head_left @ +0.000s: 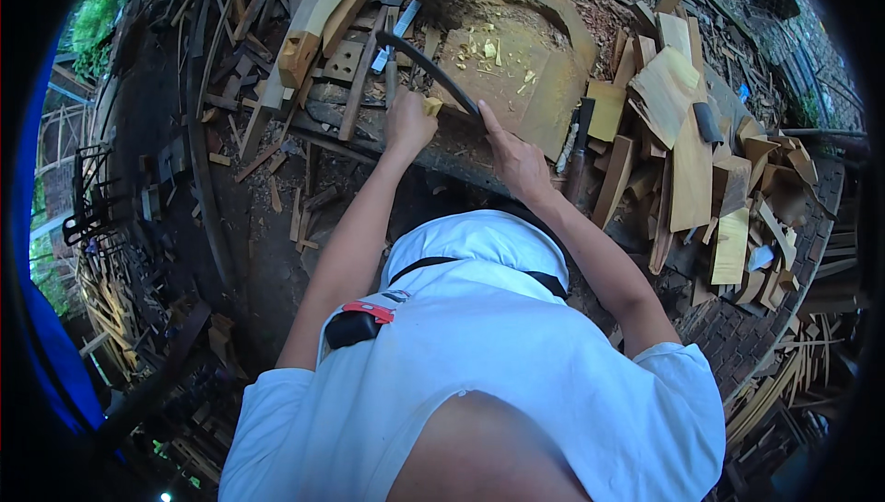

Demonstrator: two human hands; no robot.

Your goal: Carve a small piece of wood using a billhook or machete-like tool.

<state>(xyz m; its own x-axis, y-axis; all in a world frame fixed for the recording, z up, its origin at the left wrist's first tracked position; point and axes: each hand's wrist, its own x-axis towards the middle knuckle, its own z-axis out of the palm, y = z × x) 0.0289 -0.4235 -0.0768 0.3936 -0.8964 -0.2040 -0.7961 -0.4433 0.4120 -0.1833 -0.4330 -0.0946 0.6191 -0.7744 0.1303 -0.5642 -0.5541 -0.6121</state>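
A long, dark curved strip (427, 64), like a blade or bar, arcs over the workbench between my hands. At its right end is my right hand (518, 156), index finger stretched along it, the other fingers partly hidden. My left hand (411, 122) is closed in a fist, lower left of the strip. A greyish, handle-like bar (391, 78) rises from the fist toward the strip's upper end; whether they join I cannot tell. A small yellowish wood piece (431, 106) shows beside this fist. Pale yellow chips (491, 48) lie on the worn wooden board (544, 87) beyond my hands.
Wood offcuts (678, 170) are heaped on the right. Long timbers (323, 18) and a blue-and-white strip (395, 36) lie at the upper left. A dark-bladed tool (581, 138) stands right of my right hand. A red-and-black tape measure (359, 321) hangs at my waist.
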